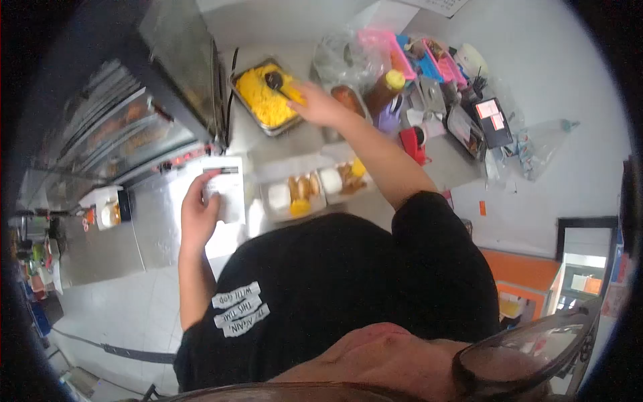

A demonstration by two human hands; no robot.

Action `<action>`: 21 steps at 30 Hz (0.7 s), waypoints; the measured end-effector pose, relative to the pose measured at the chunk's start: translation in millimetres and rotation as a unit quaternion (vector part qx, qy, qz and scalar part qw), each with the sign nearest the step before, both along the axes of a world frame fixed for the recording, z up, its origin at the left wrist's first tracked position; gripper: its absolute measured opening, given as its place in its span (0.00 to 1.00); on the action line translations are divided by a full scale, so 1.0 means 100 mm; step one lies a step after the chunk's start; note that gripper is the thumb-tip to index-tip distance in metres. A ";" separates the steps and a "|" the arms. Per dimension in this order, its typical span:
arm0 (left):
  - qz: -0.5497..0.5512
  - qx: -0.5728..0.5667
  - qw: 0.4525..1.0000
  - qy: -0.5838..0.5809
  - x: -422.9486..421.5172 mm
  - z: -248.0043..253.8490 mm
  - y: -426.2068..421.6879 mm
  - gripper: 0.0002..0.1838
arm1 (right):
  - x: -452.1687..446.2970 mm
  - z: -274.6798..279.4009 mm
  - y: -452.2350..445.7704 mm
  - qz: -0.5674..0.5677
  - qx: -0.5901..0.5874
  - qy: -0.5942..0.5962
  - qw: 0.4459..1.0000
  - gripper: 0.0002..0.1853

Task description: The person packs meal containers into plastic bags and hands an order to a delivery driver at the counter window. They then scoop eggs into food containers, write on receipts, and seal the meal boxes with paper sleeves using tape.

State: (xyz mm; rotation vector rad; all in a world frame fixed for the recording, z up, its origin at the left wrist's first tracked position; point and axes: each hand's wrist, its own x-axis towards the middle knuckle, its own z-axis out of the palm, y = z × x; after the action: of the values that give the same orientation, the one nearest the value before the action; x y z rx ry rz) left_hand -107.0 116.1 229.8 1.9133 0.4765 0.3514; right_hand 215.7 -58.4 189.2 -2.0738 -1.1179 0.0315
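My right hand (pixel 318 105) is closed round the handle of a black serving spoon (pixel 273 81). The spoon's head rests in yellow shredded food (pixel 258 90), which fills a metal tray (pixel 276 131). Over a white printed sheet (pixel 232 208) is my left hand (pixel 200 213), its fingers loosely bent, the thumb apart, and nothing visible held. Between my body and the tray lie two takeaway containers side by side, the left container (pixel 264 208) and the right container (pixel 345 195). Each holds a white portion, brown pieces and a yellow portion.
A glass-fronted display cabinet (pixel 177 74) stands at the left. On the right are a yellow-capped sauce bottle (pixel 385 92), a metal pan (pixel 335 132), a plastic bag (pixel 345 60), pink baskets (pixel 382 43) and a black box (pixel 494 124). A small box (pixel 107 211) sits far left.
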 end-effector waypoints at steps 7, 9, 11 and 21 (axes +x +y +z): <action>0.074 -0.199 0.975 -0.070 0.66 0.32 -0.45 0.30 | 2.69 -0.29 -0.14 -0.050 -0.430 -0.136 0.891 0.13; 0.100 -0.226 0.967 -0.064 0.82 0.32 -0.57 0.31 | 3.07 -0.60 -0.04 0.010 -0.512 -0.131 0.849 0.14; 0.103 -0.171 0.976 -0.091 0.92 0.29 -0.68 0.32 | 3.31 -1.05 0.09 -0.034 -0.486 -0.046 0.872 0.14; 0.216 -0.215 0.951 -0.049 0.64 -0.01 -0.69 0.32 | 4.08 -1.01 0.19 -0.065 -0.391 0.210 0.894 0.18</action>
State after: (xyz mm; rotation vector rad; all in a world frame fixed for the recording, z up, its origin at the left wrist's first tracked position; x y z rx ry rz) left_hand -43.1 46.9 228.3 1.3537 0.8353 0.5726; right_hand 623.3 -39.1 88.3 -2.6418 -0.7421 0.9593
